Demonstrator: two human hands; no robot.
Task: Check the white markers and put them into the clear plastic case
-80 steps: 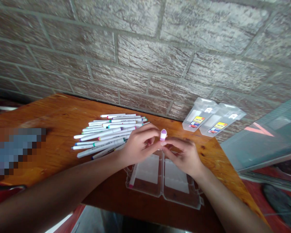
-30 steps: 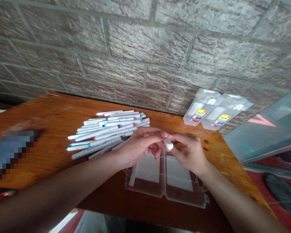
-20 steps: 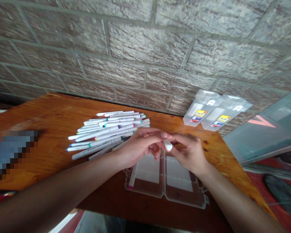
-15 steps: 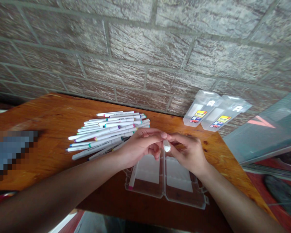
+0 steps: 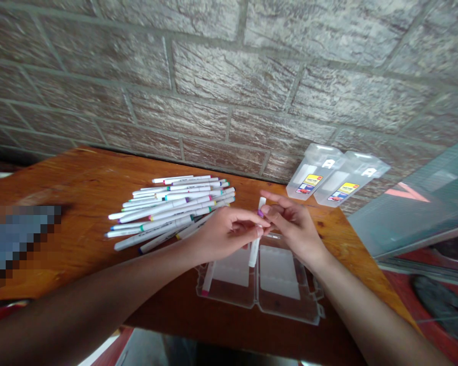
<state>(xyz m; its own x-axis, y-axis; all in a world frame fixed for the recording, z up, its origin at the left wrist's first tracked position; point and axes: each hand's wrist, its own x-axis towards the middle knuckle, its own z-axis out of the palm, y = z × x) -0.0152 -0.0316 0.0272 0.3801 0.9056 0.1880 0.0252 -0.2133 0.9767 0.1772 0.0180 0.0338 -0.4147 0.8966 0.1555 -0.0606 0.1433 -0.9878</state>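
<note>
My left hand [image 5: 223, 235] and my right hand [image 5: 295, 229] meet above an open clear plastic case [image 5: 282, 300]. Between their fingertips is a white marker [image 5: 255, 249] with a purple band near its far end, lying nearly lengthwise away from me, its near end over the case. My left thumb and forefinger pinch its middle, and my right fingers close on its far end. One white marker with a pink end [image 5: 207, 278] lies in the case's left half. A pile of several white markers [image 5: 168, 208] sits just left of my hands.
Two shut clear marker cases with yellow labels [image 5: 334, 178] lie at the back right against the brick wall [image 5: 229, 76]. The orange wooden table [image 5: 80, 178] ends close to me and at the right, where a glass pane [image 5: 416, 213] begins. A blurred patch covers the far left.
The marker stood end-on toward me between my fingers and is now turned lengthwise, lowered over the case. My right fingers have shifted to its far end.
</note>
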